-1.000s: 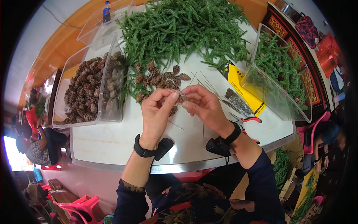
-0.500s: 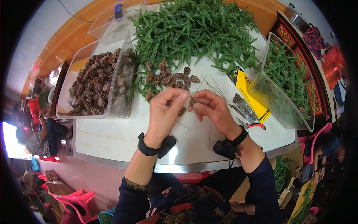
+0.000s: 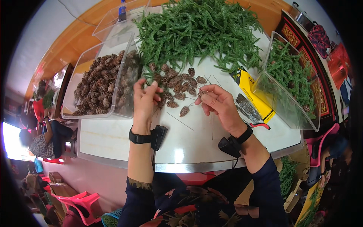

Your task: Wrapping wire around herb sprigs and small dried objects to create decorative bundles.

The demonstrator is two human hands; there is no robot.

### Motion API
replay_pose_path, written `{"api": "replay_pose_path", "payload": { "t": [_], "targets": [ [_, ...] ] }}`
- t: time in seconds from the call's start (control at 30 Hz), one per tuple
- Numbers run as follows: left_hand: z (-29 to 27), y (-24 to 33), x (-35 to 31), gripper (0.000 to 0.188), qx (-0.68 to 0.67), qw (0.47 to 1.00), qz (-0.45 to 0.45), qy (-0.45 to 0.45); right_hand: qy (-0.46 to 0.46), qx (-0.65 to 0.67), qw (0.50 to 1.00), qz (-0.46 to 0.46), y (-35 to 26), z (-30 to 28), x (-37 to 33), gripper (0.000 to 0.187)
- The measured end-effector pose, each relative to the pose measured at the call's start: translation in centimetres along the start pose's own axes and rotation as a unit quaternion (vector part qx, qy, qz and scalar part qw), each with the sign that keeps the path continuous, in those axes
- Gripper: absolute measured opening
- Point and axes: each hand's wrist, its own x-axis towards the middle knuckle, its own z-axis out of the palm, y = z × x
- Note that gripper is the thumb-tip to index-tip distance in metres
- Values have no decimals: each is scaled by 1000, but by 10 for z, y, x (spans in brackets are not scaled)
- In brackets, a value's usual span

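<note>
My right hand [image 3: 218, 101] is closed in a pinch over the middle of the white table. From its fingertips a thin wire runs to a small brown pine cone [image 3: 184, 111] hanging to the left. Something small and brown shows between the fingers. My left hand [image 3: 145, 99] has its thumb and forefinger apart, beside a green sprig [image 3: 150, 76] and the loose pine cones [image 3: 175, 82] on the table. Its lower fingers are curled and partly hidden. A loose wire [image 3: 180, 121] lies between my hands.
A clear bin of pine cones [image 3: 132, 109] stands left; a clear bin of green sprigs [image 3: 298, 120] stands right. Green sprigs [image 3: 200, 34] are heaped at the back. Wires [image 3: 247, 108], a yellow package [image 3: 251, 94] and red-handled pliers [image 3: 261, 125] lie right. Other people sit at both sides.
My left hand has parted from the right and moved left, its fingers now apart near the sprig. The right hand stays almost in place, with the wired pine cone now showing beside it.
</note>
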Motion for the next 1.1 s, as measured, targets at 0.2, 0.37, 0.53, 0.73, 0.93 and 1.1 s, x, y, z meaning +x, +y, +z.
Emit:
{"api": "replay_pose_path", "payload": {
  "t": [0.2, 0.37, 0.53, 0.73, 0.93, 1.1],
  "targets": [
    [-3, -21, 22, 52, 263, 924, 253, 112, -3, 1, 1000, -1, -2, 2, 0, 27],
    [-12, -22, 28, 47, 353, 899, 241, 90, -1, -2, 1000, 1, -3, 3, -1, 27],
    [5, 8, -1, 39, 110, 945, 285, 114, -3, -4, 1000, -3, -3, 2, -1, 27],
    [22, 16, -20, 29, 33, 911, 397, 109, 1, -13, 1000, -6, -1, 0, 0, 28],
    [27, 14, -34, 18, -229, 969, 77, -52, -2, 8, 1000, -16, 0, 4, -1, 31],
    [21, 6, -30, 17, -307, 942, -46, -131, 0, 21, 999, -31, -6, 4, -3, 33]
  ]
}}
